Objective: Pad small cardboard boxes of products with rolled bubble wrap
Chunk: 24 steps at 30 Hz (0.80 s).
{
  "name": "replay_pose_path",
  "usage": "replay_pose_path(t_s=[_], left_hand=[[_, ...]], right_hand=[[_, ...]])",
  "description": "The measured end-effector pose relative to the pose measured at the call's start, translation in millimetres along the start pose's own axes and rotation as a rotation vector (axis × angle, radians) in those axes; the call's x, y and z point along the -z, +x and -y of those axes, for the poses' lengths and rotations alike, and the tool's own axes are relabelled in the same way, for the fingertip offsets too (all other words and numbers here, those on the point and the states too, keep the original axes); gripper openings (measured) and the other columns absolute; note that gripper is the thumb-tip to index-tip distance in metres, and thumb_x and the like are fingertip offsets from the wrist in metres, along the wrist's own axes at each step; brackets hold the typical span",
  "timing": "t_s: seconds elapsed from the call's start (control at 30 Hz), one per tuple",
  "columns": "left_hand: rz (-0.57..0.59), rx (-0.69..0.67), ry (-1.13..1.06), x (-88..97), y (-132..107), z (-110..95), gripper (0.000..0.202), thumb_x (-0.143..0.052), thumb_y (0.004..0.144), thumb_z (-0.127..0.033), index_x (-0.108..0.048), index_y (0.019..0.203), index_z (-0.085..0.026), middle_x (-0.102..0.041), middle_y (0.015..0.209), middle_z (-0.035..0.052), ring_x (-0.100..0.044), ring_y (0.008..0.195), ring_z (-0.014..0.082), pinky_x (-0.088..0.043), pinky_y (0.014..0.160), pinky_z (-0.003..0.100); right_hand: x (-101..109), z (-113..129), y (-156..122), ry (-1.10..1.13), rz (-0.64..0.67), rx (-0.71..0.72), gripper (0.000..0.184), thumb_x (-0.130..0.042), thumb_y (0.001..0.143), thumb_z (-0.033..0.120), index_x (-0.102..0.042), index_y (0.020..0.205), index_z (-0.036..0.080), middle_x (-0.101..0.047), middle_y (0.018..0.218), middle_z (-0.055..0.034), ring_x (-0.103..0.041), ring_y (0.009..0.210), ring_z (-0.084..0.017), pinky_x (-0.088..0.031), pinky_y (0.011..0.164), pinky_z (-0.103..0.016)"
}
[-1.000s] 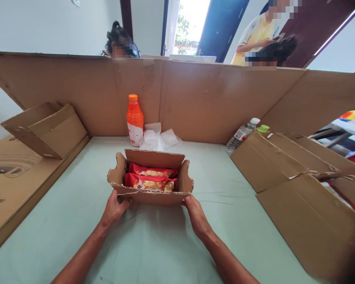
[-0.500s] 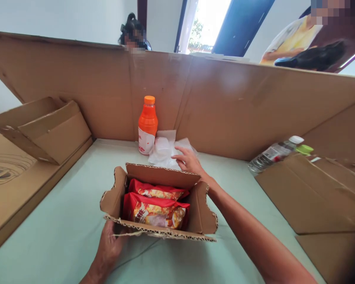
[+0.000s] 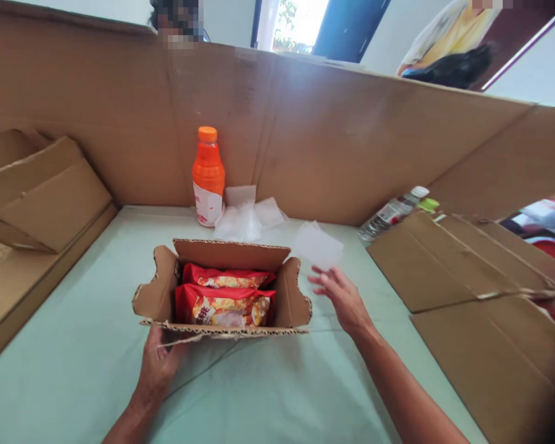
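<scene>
An open cardboard box (image 3: 231,253) stands upright on the table with its flaps up. Inside it, two red snack bags (image 3: 234,303) lie one behind the other. My left hand (image 3: 156,364) grips the box at its lower front left corner, some fingers hidden by the flap. To the right of the box, my right hand (image 3: 342,296) is open, fingers apart, its fingertips just short of a thin, whitish translucent sheet (image 3: 318,245). Similar sheets (image 3: 247,219) lie in a loose pile behind the box, beside an upright bottle of orange drink (image 3: 208,176).
A tall cardboard panel (image 3: 324,142) borders the back of the table. Cardboard boxes stand at left (image 3: 55,191) and right (image 3: 425,265). A clear bottle (image 3: 393,213) leans by the right one. Two people are partly visible beyond the panel.
My right hand has moved from the pile towards the right and nearer to me. A single sheet now lies apart from the pile. The view has shifted to the right.
</scene>
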<state>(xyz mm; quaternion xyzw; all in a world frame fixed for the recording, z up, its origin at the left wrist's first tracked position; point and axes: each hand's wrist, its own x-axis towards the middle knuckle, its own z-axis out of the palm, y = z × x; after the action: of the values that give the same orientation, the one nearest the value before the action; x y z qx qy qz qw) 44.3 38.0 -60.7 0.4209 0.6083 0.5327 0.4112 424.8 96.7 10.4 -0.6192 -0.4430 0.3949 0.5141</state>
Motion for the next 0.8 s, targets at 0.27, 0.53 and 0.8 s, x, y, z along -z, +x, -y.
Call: replay_pose_path(t_s=[0.27, 0.53, 0.8], left_hand=[[-0.051, 0.039, 0.014, 3.1, -7.2, -26.3, 0.043, -0.077, 0.059, -0.039, -0.058, 0.093, -0.02, -0.063, 0.077, -0.0006, -0.062, 0.077, 0.02, -0.052, 0.072, 0.029], [-0.07, 0.04, 0.055, -3.7, -8.7, -40.5, 0.054, -0.077, 0.06, -0.039, -0.062, 0.108, -0.019, -0.067, 0.103, 0.0052, -0.062, 0.097, 0.0231, -0.05, 0.085, 0.032], [-0.051, 0.02, -0.006, -5.3, 7.1, -26.6, 0.061, -0.08, 0.063, -0.041, -0.058, 0.116, -0.021, -0.064, 0.113, 0.0072, -0.061, 0.108, 0.0248, -0.047, 0.101, 0.042]], right_hand=[[24.5, -18.2, -123.0, -0.12, 0.216, -0.159, 0.041, -0.067, 0.085, 0.047, -0.069, 0.114, 0.019, -0.075, 0.109, -0.0125, -0.069, 0.089, -0.022, -0.054, 0.073, -0.033], [-60.9, -14.1, -113.5, -0.22, 0.418, 0.204, 0.073, -0.064, 0.082, 0.028, -0.041, 0.152, 0.026, -0.054, 0.147, -0.0125, -0.061, 0.118, -0.026, -0.057, 0.083, -0.037], [-39.4, -21.2, -81.5, -0.638, 0.323, 0.539, 0.055, -0.057, 0.089, 0.024, -0.051, 0.143, 0.021, -0.047, 0.154, -0.0139, -0.045, 0.14, -0.03, -0.042, 0.112, -0.05]])
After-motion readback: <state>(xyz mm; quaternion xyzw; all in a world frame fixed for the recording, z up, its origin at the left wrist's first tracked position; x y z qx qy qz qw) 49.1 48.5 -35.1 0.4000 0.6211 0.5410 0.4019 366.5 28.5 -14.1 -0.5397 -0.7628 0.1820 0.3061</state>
